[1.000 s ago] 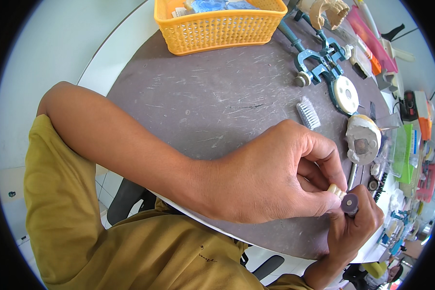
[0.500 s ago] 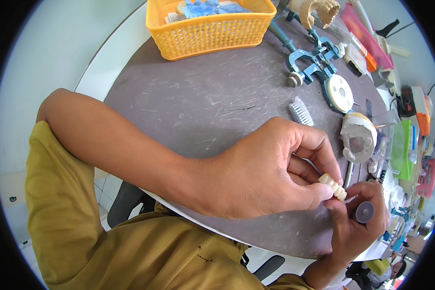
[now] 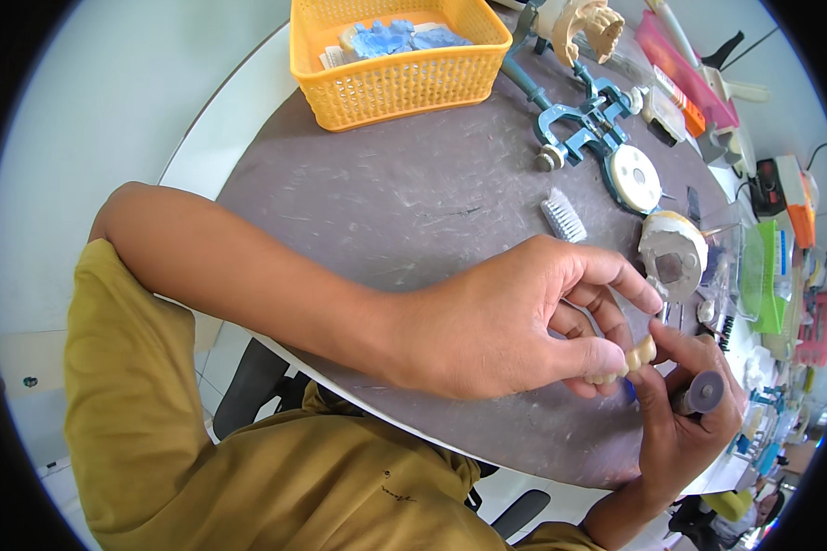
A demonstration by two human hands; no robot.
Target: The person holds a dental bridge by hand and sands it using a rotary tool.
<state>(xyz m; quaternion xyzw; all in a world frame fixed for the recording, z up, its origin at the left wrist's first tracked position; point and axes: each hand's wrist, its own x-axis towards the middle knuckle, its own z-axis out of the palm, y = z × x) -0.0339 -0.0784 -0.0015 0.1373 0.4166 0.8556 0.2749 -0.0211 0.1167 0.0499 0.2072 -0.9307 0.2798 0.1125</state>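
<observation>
Counter (image 3: 413, 211): orange basket (image 3: 397, 57), blue articulator (image 3: 586, 124), plaster cast (image 3: 671, 253). Left hand (image 3: 515, 321) pinches small tooth piece (image 3: 640, 354) above counter edge. Right hand (image 3: 680, 422) clenched round grey-tipped tool (image 3: 705, 393), touching piece. Work appears mid-way; piece not mounted.

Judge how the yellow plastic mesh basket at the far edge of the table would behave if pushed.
The yellow plastic mesh basket looks light for its size, since its walls are open lattice. It would probably slide rather than tip, being low and wide. Its thin mesh may flex a little; the blue crumpled material inside seems to add little weight.
</observation>
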